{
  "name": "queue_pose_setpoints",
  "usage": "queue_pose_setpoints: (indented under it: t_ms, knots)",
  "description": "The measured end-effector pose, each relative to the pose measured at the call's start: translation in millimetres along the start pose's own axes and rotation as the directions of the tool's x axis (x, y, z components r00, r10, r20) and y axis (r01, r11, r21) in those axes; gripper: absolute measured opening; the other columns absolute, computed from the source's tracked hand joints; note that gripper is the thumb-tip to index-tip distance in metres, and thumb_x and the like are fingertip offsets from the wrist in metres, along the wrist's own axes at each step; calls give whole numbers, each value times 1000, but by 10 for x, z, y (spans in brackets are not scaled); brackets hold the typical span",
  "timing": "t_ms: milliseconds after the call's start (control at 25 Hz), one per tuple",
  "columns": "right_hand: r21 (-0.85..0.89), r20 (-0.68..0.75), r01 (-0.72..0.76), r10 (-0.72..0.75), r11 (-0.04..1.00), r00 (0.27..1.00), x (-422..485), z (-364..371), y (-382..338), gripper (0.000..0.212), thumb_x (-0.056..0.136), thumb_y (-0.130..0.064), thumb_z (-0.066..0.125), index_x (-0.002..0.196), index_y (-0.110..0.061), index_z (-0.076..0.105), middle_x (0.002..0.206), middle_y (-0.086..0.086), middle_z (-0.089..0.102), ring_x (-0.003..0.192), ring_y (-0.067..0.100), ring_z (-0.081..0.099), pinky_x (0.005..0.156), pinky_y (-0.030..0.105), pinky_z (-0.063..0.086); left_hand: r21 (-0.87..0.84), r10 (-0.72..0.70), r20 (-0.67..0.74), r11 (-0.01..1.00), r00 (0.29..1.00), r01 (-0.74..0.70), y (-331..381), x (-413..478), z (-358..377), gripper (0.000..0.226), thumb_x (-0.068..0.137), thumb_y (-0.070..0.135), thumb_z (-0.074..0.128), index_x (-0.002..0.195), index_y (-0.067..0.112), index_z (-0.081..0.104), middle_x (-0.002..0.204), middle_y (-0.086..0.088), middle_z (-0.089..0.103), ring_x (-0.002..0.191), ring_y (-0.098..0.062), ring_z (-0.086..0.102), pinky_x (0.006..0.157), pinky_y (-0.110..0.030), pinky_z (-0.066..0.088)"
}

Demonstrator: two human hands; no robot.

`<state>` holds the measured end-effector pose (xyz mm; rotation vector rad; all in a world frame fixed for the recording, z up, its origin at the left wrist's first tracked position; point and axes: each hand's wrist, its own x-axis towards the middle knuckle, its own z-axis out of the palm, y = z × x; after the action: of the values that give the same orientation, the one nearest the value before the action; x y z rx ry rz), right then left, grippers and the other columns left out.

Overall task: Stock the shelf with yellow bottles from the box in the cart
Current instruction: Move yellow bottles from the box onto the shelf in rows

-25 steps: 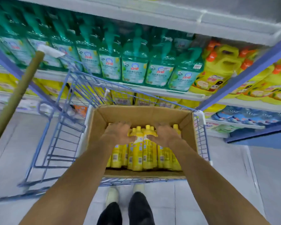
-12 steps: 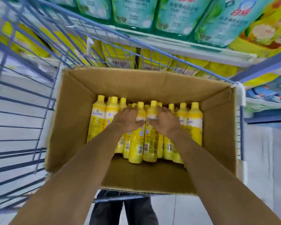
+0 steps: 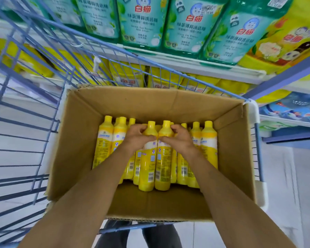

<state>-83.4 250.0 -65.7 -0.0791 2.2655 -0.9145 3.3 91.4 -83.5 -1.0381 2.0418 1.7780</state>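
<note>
Box [image 3: 89, 133] in cart [image 3: 34, 72]: rear rows of yellow bottles [image 3: 104, 142] unshelved; left hand [image 3: 136, 138] and right hand [image 3: 182, 138] each grasping one front bottle; stocking apparently mostly outstanding.

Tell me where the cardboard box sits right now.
In the head view the cardboard box sits open in the blue wire cart, centre frame, below the green-bottle shelf.

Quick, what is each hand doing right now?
Left hand: closed around a yellow plastic bottle.
Right hand: closed around the neighbouring yellow bottle.
</note>
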Motion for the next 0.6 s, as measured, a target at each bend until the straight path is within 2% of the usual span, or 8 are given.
queue_pose_setpoints:
  t_ms: [120, 200, 240, 320, 360, 440, 520, 600]
  knots:
    - [73, 0, 51, -51, 996, 999, -196, -123, -136, 68, 69, -21, 92, 128, -11, 59, 113, -1, 63, 108, 13, 60, 82, 24, 48, 2, 39, 8, 999, 999, -39, 117, -147, -119, 39, 75, 21, 88, 102, 12, 61, 95, -7, 63, 83, -17, 61, 64, -32, 54]
    - [61, -12, 113, -112, 992, 994, -387, -212, -266, 69, 67, -22, 94, 127, -11, 62, 112, -2, 64, 109, 11, 59, 85, 25, 50, -26, 104, 32, 994, 994, -104, 204, -300, -223, 40, 73, 19, 88, 98, 12, 57, 89, -8, 61, 77, -16, 59, 59, -30, 53]
    - [61, -22, 148, -147, 987, 989, -488, -257, -331, 69, 65, -23, 95, 126, -12, 63, 113, -4, 66, 109, 11, 61, 89, 30, 53, -28, 134, 51, 991, 990, -133, 290, -417, -285, 39, 74, 16, 88, 97, 13, 58, 87, -6, 63, 76, -13, 60, 59, -29, 54]
    - [74, -68, 210, -205, 975, 976, -700, -387, -525, 66, 60, -25, 97, 118, -17, 67, 109, -5, 71, 105, 10, 65, 92, 36, 56, -56, 208, 56, 977, 977, -205, 497, -647, -443, 33, 71, 18, 89, 93, 22, 65, 84, -5, 68, 74, -11, 63, 63, -36, 56]
    - [74, -90, 233, -226, 970, 970, -806, -466, -664, 62, 58, -24, 98, 113, -22, 68, 103, -9, 72, 98, 6, 67, 89, 33, 56, -80, 253, 41, 965, 967, -249, 630, -737, -530, 28, 68, 21, 88, 86, 27, 69, 80, -3, 68, 73, -11, 62, 63, -38, 54]
    - [88, -136, 281, -268, 956, 954, -1025, -658, -1012, 59, 60, -23, 98, 109, -29, 65, 92, -18, 69, 85, -5, 64, 80, 22, 54, -72, 351, 30, 934, 936, -349, 982, -944, -722, 21, 65, 27, 85, 80, 26, 70, 77, 1, 65, 74, -11, 58, 68, -33, 48]
    - [111, -175, 332, -311, 937, 934, -1272, -883, -1439, 63, 61, -27, 97, 115, -21, 67, 98, -13, 70, 91, 0, 66, 86, 24, 55, -52, 448, 24, 893, 894, -447, 1429, -1190, -966, 20, 65, 27, 85, 79, 24, 71, 76, 8, 67, 74, -7, 58, 71, -29, 46]
    - [107, -207, 411, -384, 905, 900, -1458, -1115, -1883, 76, 59, -35, 97, 124, -10, 66, 116, 0, 71, 108, 14, 67, 95, 36, 56, -72, 497, -11, 865, 868, -496, 1898, -1391, -1262, 18, 67, 20, 89, 79, 19, 75, 74, 6, 70, 72, -7, 61, 71, -30, 49]
